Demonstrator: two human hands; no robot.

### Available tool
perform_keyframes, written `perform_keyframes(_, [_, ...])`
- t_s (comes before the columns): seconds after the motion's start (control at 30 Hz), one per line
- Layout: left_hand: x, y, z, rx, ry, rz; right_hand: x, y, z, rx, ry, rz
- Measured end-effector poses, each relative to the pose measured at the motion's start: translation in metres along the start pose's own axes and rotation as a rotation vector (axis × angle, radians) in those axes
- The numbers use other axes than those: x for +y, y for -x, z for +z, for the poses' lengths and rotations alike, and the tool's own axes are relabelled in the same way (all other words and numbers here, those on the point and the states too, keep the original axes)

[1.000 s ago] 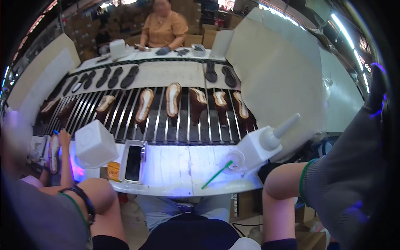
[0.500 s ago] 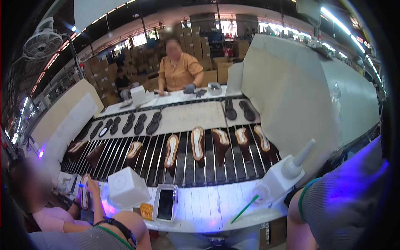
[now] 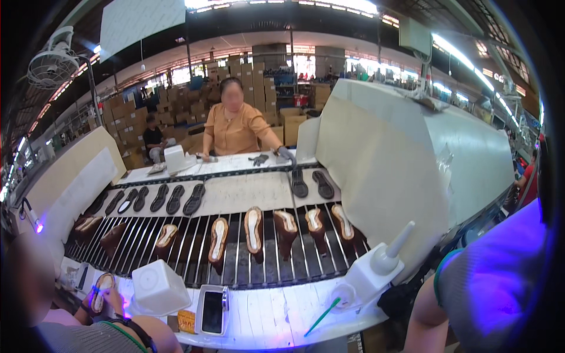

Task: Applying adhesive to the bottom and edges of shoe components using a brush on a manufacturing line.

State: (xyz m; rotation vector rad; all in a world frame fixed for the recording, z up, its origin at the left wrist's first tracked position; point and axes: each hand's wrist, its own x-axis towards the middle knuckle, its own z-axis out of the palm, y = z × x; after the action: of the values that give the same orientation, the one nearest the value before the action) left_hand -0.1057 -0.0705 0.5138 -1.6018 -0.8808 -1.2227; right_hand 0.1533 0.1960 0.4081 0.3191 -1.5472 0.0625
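Both of my hands are out of the picture, below its lower edge. My left arm (image 3: 160,336), with a dark strap and a green-trimmed grey sleeve, shows at lower left. On the right my other arm (image 3: 428,312) hangs down past the white bench (image 3: 253,323). Nearest my left arm are an upturned white plastic container (image 3: 156,286) and a dark-screened phone (image 3: 212,310) in a white tray. Toward the right stands a white squeeze bottle (image 3: 376,265) with a long nozzle, beside a small pot (image 3: 347,297) holding a green-handled stick (image 3: 322,317).
Brown shoe uppers (image 3: 253,230) lie bottoms up on a metal roller conveyor (image 3: 194,259). Black soles (image 3: 174,199) line the pale shelf behind. Opposite, a person's gloved hand (image 3: 287,156) reaches a sole. At left, another person's hands hold a shoe (image 3: 105,288). Pale hoods flank the conveyor.
My view has tilted up and turned slightly right. The person opposite has moved a gloved hand from the far ledge to a black sole. The person at left still holds a shoe.
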Motion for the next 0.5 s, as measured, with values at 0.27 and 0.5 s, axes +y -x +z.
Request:
perform_keyframes(0.27, [0.008,0.037,0.006,-0.325,-0.016,-0.140,-0.012,0.011,0.026,-0.116,0.030,0.131])
perform_keyframes(0.5, [0.040,0.039,0.004,-0.563,-0.038,-0.236,-0.012,-0.012,0.014,-0.230,0.045,0.187])
